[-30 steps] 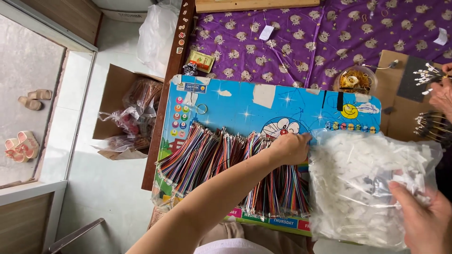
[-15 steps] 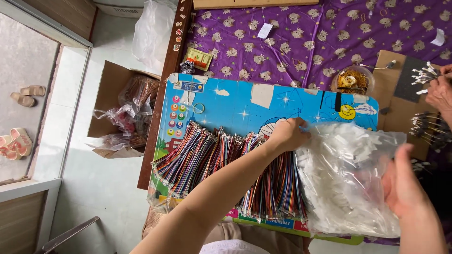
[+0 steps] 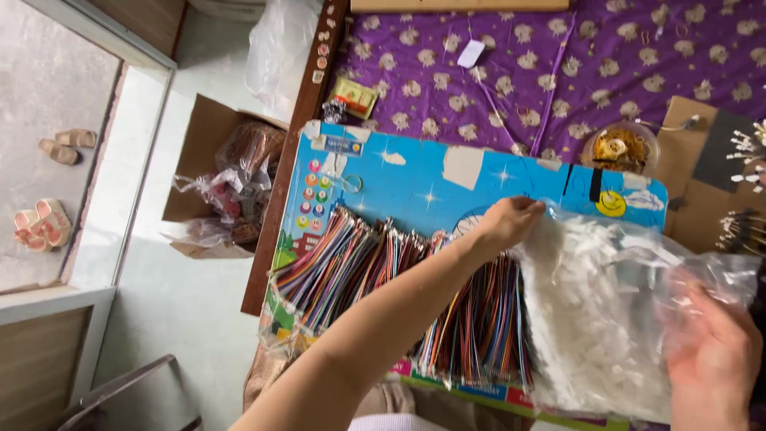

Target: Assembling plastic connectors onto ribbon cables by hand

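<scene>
Plastic bag [image 3: 606, 319], clear and stuffed with small white pieces, lies across the right end of the blue cartoon board [image 3: 447, 179] on our lap; our left hand [image 3: 511, 223] reaches across the board and pinches the bag's upper left corner, fingers closed on the film; our right hand [image 3: 714, 359] sits under the bag's right side, seen through the plastic, fingers curled loosely against it, though we cannot tell whether they truly grip it; just left of the bag, and touching it, rows of coloured wires [image 3: 383, 279] lie bundled side by side on the board, running from its middle down towards us; beyond the board a purple patterned cloth [image 3: 519, 72] covers the bed, with a round bowl of yellowish bits [image 3: 618, 148] near the board's far right corner and a piece of brown cardboard [image 3: 694, 175] beside it; on the floor to the left stands an open cardboard box [image 3: 207, 144] holding crumpled bags, and further left two pairs of sandals [image 3: 48, 223] rest outside the doorway.
</scene>
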